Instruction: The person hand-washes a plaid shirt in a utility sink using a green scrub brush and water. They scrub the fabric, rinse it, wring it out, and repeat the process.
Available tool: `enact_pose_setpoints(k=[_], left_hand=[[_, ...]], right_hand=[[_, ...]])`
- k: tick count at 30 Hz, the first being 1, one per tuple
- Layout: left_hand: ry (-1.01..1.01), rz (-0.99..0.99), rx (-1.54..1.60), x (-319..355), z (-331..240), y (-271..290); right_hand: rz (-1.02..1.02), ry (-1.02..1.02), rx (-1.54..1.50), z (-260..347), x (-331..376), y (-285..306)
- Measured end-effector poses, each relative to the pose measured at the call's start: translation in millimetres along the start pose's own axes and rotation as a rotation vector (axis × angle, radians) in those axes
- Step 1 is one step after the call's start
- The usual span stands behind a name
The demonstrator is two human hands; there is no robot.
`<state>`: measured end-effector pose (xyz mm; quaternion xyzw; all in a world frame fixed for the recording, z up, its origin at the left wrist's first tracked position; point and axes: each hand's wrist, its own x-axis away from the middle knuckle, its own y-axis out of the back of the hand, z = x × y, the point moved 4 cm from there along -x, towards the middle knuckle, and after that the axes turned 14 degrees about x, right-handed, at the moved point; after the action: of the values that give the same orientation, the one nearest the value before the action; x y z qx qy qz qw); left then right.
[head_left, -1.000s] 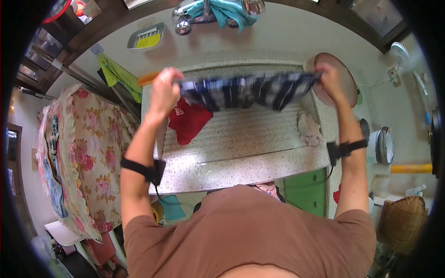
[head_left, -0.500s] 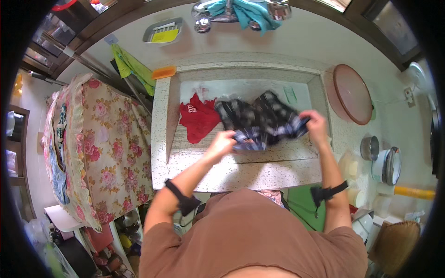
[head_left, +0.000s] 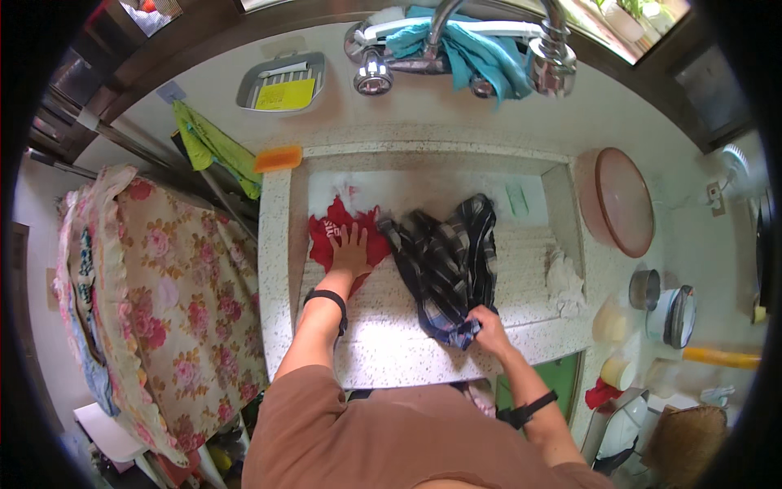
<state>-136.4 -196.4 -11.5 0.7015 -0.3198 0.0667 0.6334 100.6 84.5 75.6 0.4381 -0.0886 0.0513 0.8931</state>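
Observation:
My left hand (head_left: 351,249) lies with spread fingers on a crumpled red cloth garment (head_left: 327,234) with white print, at the left of the speckled stone sink (head_left: 366,371). Gripped at its near end by my right hand (head_left: 486,328) is a dark plaid garment, seemingly shorts (head_left: 440,253). It stretches away from me across the ribbed sink floor, its two far parts spread apart. The bunched edge in my right fist hangs over the sink's front ledge.
A wall tap (head_left: 432,57) draped with a teal cloth (head_left: 468,49) stands beyond the sink. An orange brush or sponge (head_left: 278,158) sits on the left rim. A pinkish basin (head_left: 626,202) leans at right, above metal pots (head_left: 644,288). Flowered fabric (head_left: 171,301) covers something at left.
My left hand has let go of the plaid garment and moved left onto the red one. My right hand has drawn the plaid garment's edge nearer and leftward. The view has tilted upward.

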Motion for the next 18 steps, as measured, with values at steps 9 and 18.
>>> enact_pose_setpoints(k=[9,18], left_hand=[[-0.201,0.091,0.033,23,9,4],[-0.151,0.233,-0.095,193,50,43]], right_hand=[[-0.08,-0.112,-0.125,-8,8,-5],[-0.137,-0.128,-0.146,-5,4,-7]])
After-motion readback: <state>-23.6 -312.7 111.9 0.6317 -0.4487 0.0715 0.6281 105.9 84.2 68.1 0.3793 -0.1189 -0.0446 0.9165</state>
